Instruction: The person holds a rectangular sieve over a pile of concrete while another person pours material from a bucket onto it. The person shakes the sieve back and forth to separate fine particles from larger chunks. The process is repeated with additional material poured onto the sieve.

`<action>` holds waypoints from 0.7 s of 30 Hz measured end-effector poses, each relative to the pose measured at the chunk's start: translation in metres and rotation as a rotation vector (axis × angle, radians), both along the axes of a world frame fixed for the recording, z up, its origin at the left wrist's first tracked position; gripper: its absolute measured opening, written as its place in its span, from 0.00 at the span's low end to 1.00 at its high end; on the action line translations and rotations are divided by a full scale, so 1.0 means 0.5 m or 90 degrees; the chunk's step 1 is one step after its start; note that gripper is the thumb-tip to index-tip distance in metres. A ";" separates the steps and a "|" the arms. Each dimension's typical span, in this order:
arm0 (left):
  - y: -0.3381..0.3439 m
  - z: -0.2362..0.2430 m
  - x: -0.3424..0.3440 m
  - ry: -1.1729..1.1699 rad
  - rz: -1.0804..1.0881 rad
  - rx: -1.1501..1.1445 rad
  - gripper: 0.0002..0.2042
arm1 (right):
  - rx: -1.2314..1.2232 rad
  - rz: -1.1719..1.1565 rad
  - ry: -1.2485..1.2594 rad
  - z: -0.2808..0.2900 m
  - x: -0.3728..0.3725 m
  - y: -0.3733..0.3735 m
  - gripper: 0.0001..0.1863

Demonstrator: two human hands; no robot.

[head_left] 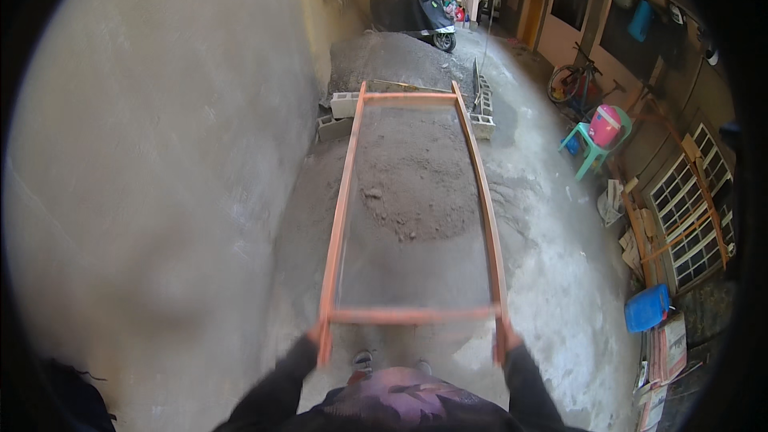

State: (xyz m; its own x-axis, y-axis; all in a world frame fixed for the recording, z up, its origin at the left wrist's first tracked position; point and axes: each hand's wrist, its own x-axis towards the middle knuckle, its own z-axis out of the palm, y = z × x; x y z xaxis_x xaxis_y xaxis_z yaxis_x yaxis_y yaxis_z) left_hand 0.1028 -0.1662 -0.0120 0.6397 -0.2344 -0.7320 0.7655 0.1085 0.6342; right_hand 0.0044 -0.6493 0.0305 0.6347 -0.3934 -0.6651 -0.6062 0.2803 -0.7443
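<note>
Purple-patterned clothing (404, 392) at the wearer's waist lies nearest the head camera, with sandalled feet (362, 362) just beyond it on the floor. Past them stretches a long wooden frame (412, 316) fitted with mesh (408, 280), its length running straight away from the body. Lumpy grey sand (420, 180) lies on the mesh, mostly in its middle and far parts. The left hand (315, 336) is closed round one rail end and the right hand (510, 338) round the other; motion blurs the fingers. Gripping both projecting ends probably keeps the load level and easy to rock. Dark-sleeved forearms (280, 380) angle forward on either side of the waist, hands roughly matched in height. Concrete blocks (346, 105) flank the far end; whether it rests on anything is hard to tell.
</note>
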 end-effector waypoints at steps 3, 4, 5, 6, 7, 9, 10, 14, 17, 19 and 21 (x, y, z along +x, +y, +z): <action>-0.024 0.094 0.227 -0.033 -0.006 0.120 0.35 | 0.057 0.071 -0.023 0.058 0.196 -0.023 0.34; -0.029 0.138 0.286 -0.071 -0.012 0.085 0.34 | 0.111 0.084 -0.040 0.089 0.244 -0.032 0.33; -0.037 0.174 0.331 -0.064 -0.030 0.062 0.32 | 0.106 0.110 -0.058 0.117 0.282 -0.040 0.32; -0.044 0.196 0.344 -0.087 -0.007 0.029 0.30 | 0.090 0.116 -0.064 0.136 0.299 -0.047 0.31; -0.047 0.214 0.348 -0.010 0.026 0.033 0.29 | 0.123 0.083 -0.038 0.149 0.306 -0.047 0.32; -0.049 0.215 0.293 -0.094 -0.012 0.047 0.30 | 0.119 0.095 -0.027 0.149 0.270 -0.043 0.32; -0.043 0.198 0.253 -0.036 -0.018 0.027 0.31 | 0.130 0.078 0.006 0.134 0.234 -0.038 0.33; -0.009 0.070 0.036 -0.036 0.030 0.018 0.34 | 0.026 0.016 0.001 0.010 0.036 -0.001 0.31; 0.018 -0.003 -0.131 -0.036 -0.023 0.016 0.36 | 0.058 0.021 0.011 -0.031 -0.117 0.002 0.32; 0.024 -0.036 -0.175 0.199 0.004 -0.055 0.36 | 0.095 -0.035 0.135 -0.036 -0.160 0.010 0.34; 0.019 -0.034 -0.141 0.018 0.024 -0.005 0.35 | 0.129 0.012 0.118 -0.010 -0.137 0.011 0.35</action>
